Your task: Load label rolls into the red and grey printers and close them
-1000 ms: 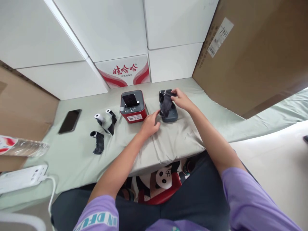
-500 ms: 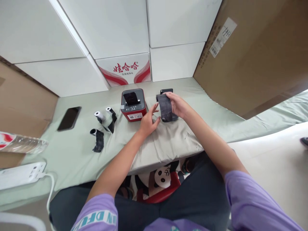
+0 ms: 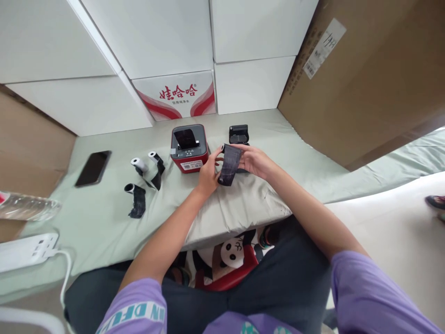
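Both hands hold a dark paper roll (image 3: pixel 229 164) above the worktop (image 3: pixel 104 218): left hand (image 3: pixel 207 172) and right hand (image 3: pixel 254 160) each with grip clamped on it. Behind stands an open grey printer (image 3: pixel 238 134); red printer (image 3: pixel 189 148) beside.

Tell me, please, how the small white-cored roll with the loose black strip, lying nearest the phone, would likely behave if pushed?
The small white-cored roll would probably roll, since it lies on its side as a cylinder on the green cloth. Its black strip trails flat and crinkled, so it likely flops and drags. It looks light, judging by its thin hollow core.
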The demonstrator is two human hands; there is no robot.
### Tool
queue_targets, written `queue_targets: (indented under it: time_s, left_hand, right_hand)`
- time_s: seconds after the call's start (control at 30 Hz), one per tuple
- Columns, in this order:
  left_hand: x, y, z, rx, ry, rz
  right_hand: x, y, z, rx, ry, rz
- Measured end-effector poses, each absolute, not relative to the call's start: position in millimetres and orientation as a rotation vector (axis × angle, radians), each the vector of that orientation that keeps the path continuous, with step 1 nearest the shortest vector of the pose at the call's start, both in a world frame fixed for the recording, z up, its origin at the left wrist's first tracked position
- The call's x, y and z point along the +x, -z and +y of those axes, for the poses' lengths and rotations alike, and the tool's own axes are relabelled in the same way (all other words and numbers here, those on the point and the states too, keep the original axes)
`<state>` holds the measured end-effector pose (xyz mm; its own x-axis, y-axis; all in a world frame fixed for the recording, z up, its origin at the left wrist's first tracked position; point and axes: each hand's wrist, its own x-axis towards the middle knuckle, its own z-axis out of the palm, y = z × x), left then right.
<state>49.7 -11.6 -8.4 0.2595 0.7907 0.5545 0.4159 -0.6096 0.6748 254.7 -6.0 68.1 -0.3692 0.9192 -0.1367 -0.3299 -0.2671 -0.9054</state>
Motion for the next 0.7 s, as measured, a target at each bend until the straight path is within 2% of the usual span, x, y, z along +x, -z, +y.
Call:
queue_targets:
  time_s: [0.43, 0.57, 0.7]
  left_hand:
    - [54, 6, -11, 1.919, -1.377, 1.109]
    - [57, 4, -11, 1.720, -1.412, 1.094]
    - [61, 0, -16, 1.469, -1.376, 0.956]
  right_hand:
    - [256, -51, -20, -0.896, -1.636, -1.333]
    - [249, -45, -21, -0.901, -1.566, -1.422]
    - [241, -41, -24, -1.028, -1.627, -1.418]
